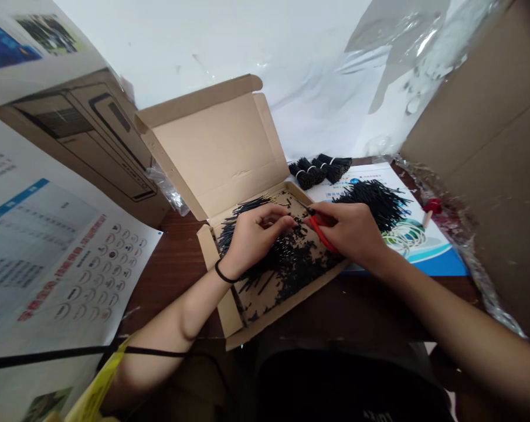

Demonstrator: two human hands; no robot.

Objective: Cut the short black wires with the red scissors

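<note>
Over an open cardboard box (243, 152) my left hand (258, 231) has its fingers curled and thumb against the fingertips; what it pinches is too small to make out. My right hand (348, 230) holds red-handled scissors (321, 234), their tips pointing up and left beside the left fingertips. Thin black strips (247, 206) with pale or brassy ends lie in the box under the left hand. Many short black bits (306, 264) are scattered over the box floor. To the right of the right hand lies a loose pile of black strips (374, 202).
Tied black bundles (320, 169) lie behind the box. A blue-and-white printed sheet (441, 252) bears white loops (406, 234) at the right. A printed paper (102, 258) and a large carton (89, 129) stand left. Cardboard (489, 146) rises at the right.
</note>
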